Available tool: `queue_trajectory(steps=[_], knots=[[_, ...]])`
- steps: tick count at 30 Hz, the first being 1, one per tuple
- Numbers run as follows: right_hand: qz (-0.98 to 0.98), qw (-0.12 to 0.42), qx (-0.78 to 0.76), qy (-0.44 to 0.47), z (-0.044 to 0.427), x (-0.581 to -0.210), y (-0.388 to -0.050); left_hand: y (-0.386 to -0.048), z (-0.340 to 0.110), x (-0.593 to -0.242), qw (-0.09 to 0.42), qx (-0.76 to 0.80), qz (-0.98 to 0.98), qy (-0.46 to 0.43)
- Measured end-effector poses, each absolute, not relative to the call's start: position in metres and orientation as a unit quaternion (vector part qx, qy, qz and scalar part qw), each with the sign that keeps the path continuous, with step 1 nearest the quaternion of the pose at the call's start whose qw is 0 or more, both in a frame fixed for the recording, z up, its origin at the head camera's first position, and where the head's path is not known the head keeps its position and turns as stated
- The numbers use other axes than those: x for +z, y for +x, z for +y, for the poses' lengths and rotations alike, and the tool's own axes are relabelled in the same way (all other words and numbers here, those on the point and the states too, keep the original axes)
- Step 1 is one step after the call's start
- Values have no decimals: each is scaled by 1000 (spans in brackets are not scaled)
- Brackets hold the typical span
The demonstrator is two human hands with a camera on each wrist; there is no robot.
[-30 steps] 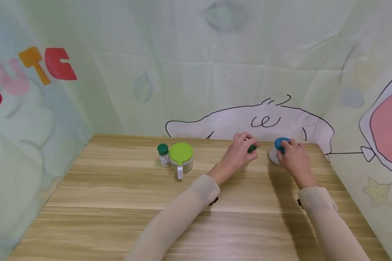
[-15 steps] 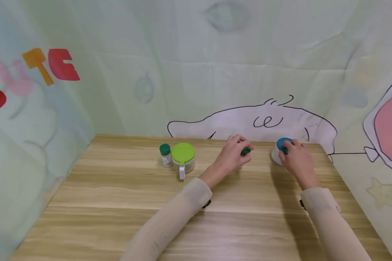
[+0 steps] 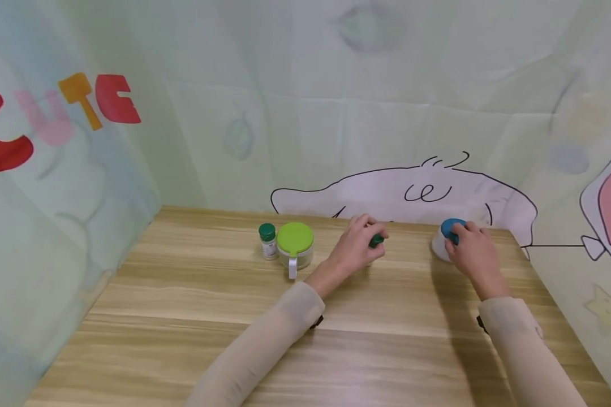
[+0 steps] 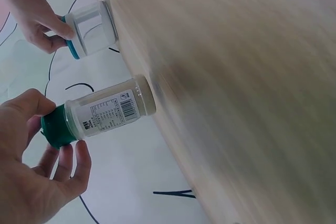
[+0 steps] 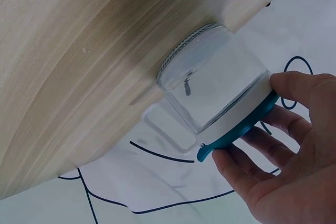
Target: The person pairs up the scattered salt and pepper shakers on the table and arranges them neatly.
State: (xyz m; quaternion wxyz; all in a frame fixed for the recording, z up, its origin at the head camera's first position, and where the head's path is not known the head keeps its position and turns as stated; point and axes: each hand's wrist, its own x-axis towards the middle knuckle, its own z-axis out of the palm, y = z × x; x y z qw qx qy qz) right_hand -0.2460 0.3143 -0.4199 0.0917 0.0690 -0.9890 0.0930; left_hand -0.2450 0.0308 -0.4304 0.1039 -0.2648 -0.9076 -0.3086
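Note:
My left hand [image 3: 353,246] pinches a spice bottle by its green cap [image 3: 376,241] between thumb and fingers. In the left wrist view the clear spice bottle [image 4: 107,109] has a white barcode label and pale contents. Its base is at or just above the tabletop; I cannot tell whether it touches. My right hand [image 3: 476,254] grips the blue lid [image 5: 247,127] of a clear glass jar [image 5: 215,74], which has a side handle and stands on the table. In the head view that hand covers part of the lid.
To the left, a second green-capped spice bottle [image 3: 268,242] stands close beside a glass jar with a lime-green lid [image 3: 295,237] and a white handle. They stand toward the back of the wooden table [image 3: 183,316]. A printed cloth backdrop [image 3: 305,135] hangs behind.
My left hand has moved left with the spice bottle, away from the blue-lidded jar and nearer the lime-lidded one. My right hand stays on the blue lid. The head view has shifted slightly.

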Motion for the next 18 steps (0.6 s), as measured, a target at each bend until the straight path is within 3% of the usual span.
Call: queue_trajectory(steps=[18], knots=[[-989, 94, 87, 67, 317, -423, -247, -245, 20, -437, 107, -309, -911, -252]])
